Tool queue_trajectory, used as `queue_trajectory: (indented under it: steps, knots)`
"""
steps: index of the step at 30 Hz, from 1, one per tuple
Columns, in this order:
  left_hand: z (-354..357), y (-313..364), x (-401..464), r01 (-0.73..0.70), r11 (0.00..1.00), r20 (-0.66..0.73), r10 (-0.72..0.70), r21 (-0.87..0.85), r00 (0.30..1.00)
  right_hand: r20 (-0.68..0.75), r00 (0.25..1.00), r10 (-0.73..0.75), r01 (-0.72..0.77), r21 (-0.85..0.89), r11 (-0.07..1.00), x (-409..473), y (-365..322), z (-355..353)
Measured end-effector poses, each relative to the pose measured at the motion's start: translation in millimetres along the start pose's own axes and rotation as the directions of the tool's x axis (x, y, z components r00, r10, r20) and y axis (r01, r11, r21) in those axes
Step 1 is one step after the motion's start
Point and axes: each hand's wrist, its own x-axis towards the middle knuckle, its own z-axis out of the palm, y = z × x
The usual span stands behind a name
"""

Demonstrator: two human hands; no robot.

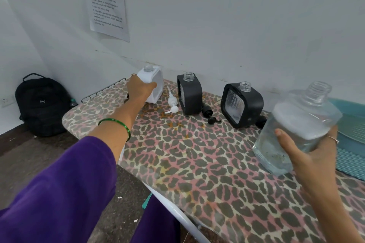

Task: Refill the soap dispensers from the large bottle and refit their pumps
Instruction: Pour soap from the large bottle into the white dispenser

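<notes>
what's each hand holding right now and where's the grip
The right hand holds the large clear bottle around its lower body. The left hand grips the white dispenser by its side.

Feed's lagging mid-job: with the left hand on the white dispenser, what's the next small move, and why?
Probably tip the large clear bottle, uncapped in the right hand, over the white square dispenser: the left hand steadies it, its neck is open, and its white pump lies beside it.

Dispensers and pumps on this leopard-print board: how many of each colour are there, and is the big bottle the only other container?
White dispensers: 1, gripped by the left hand
Black dispensers: 2
White pumps: 1
Black pumps: 2, the second mostly hidden
Large clear bottle: 1, in the right hand, the only other container
Total: 7
</notes>
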Motion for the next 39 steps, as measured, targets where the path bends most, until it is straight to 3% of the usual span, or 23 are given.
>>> queue_trajectory:
  steps: [6,14,19,23,28,39]
  knots:
    - [-12,7,-8,-0.068,0.994,-0.1,0.059,-0.085,0.993,0.003,1.0,0.009,-0.01,0.015,1.0,0,-2,0]
    - [-69,35,-51,-0.308,0.94,-0.182,0.281,-0.144,0.942,0.007,1.0,0.012,-0.013,0.046,0.999,1,1,-1]
    - [-75,41,-104,-0.37,0.86,-0.048,0.378,-0.35,0.925,0.013,1.0,0.011,-0.011,0.049,0.999,2,5,-2]
    - [-58,40,-149,-0.325,0.82,0.091,0.412,-0.471,0.906,0.007,1.0,0.008,-0.009,0.041,0.999,2,6,-3]
    - [-24,20,-188,-0.277,0.813,0.254,0.451,-0.512,0.855,0.005,1.0,-0.01,0.01,0.042,0.999,0,2,-2]
    - [12,-2,-219,-0.371,0.809,0.256,0.518,-0.455,0.816,-0.002,0.999,-0.05,0.05,-0.028,0.998,3,9,-3]
